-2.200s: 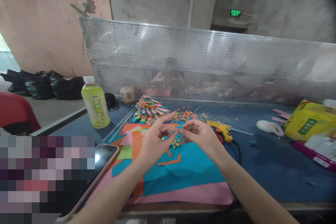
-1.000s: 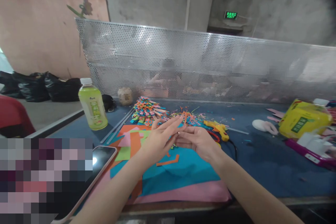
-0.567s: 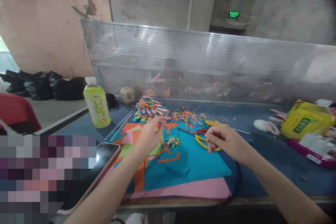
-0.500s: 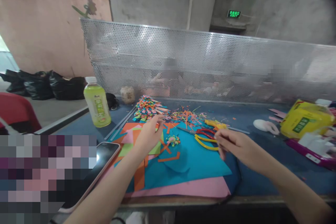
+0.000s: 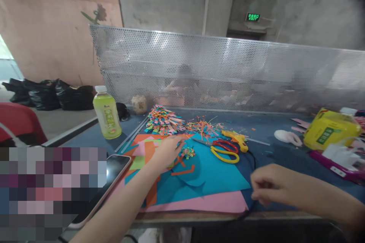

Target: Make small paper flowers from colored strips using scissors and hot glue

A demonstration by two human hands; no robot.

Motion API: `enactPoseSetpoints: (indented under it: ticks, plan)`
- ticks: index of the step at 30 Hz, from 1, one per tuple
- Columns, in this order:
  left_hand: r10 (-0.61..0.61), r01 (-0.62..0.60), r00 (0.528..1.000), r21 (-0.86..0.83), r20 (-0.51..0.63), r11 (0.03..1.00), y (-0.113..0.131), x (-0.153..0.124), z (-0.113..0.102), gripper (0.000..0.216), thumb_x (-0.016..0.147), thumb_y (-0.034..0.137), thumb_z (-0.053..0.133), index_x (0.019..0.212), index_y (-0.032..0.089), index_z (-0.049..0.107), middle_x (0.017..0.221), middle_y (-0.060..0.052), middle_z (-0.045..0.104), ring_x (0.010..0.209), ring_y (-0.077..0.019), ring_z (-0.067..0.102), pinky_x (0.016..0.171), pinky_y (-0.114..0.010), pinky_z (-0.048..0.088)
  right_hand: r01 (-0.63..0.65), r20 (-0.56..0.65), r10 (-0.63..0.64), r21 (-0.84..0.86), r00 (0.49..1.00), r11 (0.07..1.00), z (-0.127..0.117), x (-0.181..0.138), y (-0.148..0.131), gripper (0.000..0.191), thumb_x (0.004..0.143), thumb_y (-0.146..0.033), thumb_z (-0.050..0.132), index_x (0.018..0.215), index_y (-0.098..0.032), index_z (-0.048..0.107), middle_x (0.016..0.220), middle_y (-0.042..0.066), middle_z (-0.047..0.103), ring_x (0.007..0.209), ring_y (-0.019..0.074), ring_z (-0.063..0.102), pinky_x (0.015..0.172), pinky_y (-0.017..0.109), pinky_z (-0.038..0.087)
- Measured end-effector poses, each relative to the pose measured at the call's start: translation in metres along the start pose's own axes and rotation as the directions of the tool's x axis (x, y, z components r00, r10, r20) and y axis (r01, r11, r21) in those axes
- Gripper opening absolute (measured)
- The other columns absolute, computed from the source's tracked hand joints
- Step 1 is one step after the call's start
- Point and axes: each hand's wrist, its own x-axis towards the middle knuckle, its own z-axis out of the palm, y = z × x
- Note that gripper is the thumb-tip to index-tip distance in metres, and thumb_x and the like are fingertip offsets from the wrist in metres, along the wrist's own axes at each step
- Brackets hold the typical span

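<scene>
From the head camera, the left hand [image 5: 167, 151] lies palm down on the loose coloured paper sheets [image 5: 199, 182] spread over the blue table [image 5: 288, 167]. Its fingers rest on the paper, reaching toward a small multicoloured paper curl [image 5: 187, 152] just beside the fingertips; whether they pinch anything cannot be told. The curl sits on the teal sheet [image 5: 219, 176], apart from the big heap of folded paper strips [image 5: 163, 120] farther back. The right hand [image 5: 269, 189] hangs near the table's front edge, well apart from the left, fingers loosely curled inward and holding nothing visible; it is blurred. Between the hands, farther back, lie scissors with red and yellow handles [image 5: 225, 150], and just behind them a yellow glue gun [image 5: 236, 138] with a black cable. A green drink bottle [image 5: 107, 112] stands upright at the left, and a phone [image 5: 112, 171] lies flat near the left forearm. A yellow pack [image 5: 327, 129] sits at the far right. A perforated metal screen [image 5: 228, 72] stands behind the table.
</scene>
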Motion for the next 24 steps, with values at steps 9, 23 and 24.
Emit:
enactPoseSetpoints:
  ticks: [9,23,24]
  plan:
    - [-0.173,0.161,0.972,0.089,0.156,0.983,0.003,-0.007,0.003,0.041,0.068,0.048,0.049,0.095,0.018,0.051,0.087,-0.009,0.062,0.081,-0.0236,0.057,0.065,-0.029,0.039,0.253,-0.314,-0.272,-0.103,0.91,0.962,0.013,0.125,-0.028,0.025,0.074,-0.017,0.049,0.098,-0.018,0.054,0.098,0.008,0.058,0.089,0.0188,0.053,0.078,0.031,0.038]
    - [-0.162,0.204,0.979,-0.669,0.126,0.715,0.004,-0.001,0.01,0.058,0.061,0.015,0.056,0.113,0.022,0.034,0.101,-0.006,0.048,0.071,-0.0103,0.054,0.056,-0.021,0.045,0.31,-0.338,-0.153,0.478,0.929,0.822,0.03,0.184,-0.012,0.063,0.06,-0.036,0.067,0.113,-0.018,0.038,0.098,0.007,0.056,0.087,0.0171,0.056,0.073,0.03,0.045]
    - [-0.165,0.211,0.977,-0.715,0.134,0.666,0.003,-0.001,0.01,0.061,0.06,0.014,0.057,0.114,0.023,0.032,0.103,-0.006,0.047,0.07,-0.0098,0.055,0.058,-0.022,0.046,0.314,-0.346,-0.147,0.499,0.927,0.807,0.028,0.183,-0.013,0.063,0.059,-0.036,0.068,0.112,-0.019,0.039,0.098,0.006,0.056,0.085,0.0166,0.056,0.073,0.03,0.045]
